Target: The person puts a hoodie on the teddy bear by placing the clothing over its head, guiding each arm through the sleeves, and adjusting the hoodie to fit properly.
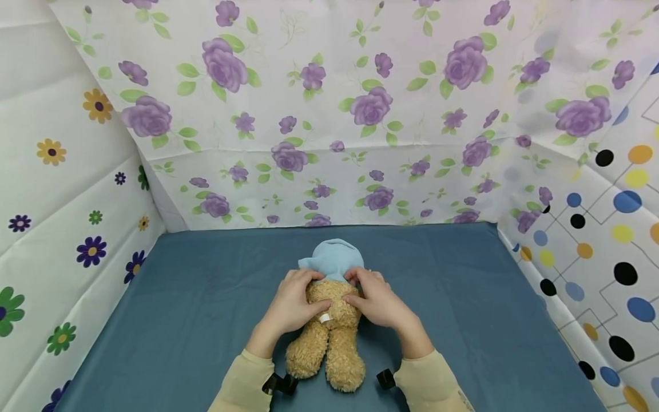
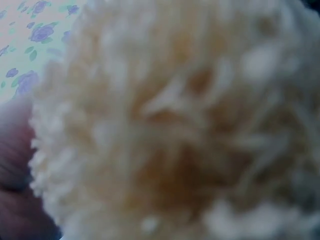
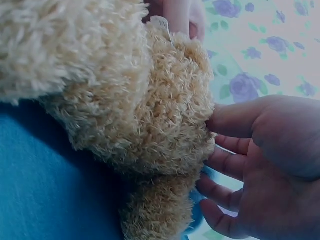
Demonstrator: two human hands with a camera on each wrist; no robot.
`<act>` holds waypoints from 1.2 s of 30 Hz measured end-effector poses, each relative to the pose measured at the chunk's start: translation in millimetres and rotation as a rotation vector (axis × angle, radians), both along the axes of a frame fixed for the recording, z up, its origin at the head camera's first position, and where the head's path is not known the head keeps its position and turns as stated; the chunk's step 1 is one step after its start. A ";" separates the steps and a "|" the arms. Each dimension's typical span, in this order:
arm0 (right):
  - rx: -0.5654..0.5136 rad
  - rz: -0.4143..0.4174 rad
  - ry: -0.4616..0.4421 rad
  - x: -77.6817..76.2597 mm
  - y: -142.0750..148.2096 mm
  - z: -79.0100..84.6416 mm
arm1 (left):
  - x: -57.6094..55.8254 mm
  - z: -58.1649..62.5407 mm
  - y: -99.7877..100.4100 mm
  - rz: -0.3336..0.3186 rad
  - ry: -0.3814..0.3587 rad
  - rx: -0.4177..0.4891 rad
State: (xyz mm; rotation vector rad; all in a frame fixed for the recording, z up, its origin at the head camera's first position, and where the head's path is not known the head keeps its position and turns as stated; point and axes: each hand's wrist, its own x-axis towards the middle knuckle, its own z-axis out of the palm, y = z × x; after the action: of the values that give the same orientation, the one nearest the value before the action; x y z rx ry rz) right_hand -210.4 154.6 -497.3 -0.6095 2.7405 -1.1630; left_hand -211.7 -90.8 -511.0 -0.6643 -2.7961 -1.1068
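Observation:
A plush toy [image 1: 344,357] with curly tan fur lies on the table, legs toward the person. A light blue cloth piece [image 1: 333,257] covers its head end. My left hand [image 1: 290,300] holds the toy's left side, fingers by the blue cloth's edge and thumb on the fur near a small white tag [image 1: 325,317]. On the other side my right hand [image 1: 378,297] grips the upper body the same way. The right wrist view shows the thumb and curled fingers of this hand against the fur. Blurred fur [image 2: 165,115] fills most of the left wrist view.
A dark blue-green cloth [image 1: 206,320] covers the table. Behind it hangs a white sheet with purple roses [image 1: 370,106]. Patterned sheets also border the left and right sides. Black straps [image 1: 280,384] show at the cream sleeves [image 1: 242,380].

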 end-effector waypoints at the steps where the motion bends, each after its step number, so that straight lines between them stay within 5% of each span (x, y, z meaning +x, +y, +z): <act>1: 0.009 -0.005 0.000 0.2 -1.3 -0.2 | 0.1 0.1 0.4 0.006 0.011 -0.010; 12: 0.052 -0.050 0.065 3.8 -11.9 -2.6 | 1.1 0.5 4.9 0.016 0.085 -0.029; 21: 0.113 -0.061 0.177 5.3 -17.9 -6.6 | 0.2 -4.9 5.9 0.054 0.226 -0.052; 25: 0.081 -0.018 0.141 4.2 -9.6 -3.2 | 0.8 0.2 -0.1 0.058 0.260 -0.063; 30: 0.078 0.041 0.025 6.5 4.1 7.6 | 1.5 10.1 -15.0 -0.034 0.140 -0.108; 36: 0.151 0.003 0.059 8.7 2.0 8.0 | 1.0 13.4 -22.0 -0.123 0.041 -0.138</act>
State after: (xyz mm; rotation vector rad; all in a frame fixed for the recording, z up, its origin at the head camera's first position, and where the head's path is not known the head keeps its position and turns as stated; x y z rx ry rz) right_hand -201.7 156.6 -489.3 -0.6379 2.8423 -0.9411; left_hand -210.7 -112.9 -497.6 -0.8720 -2.8501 -0.9118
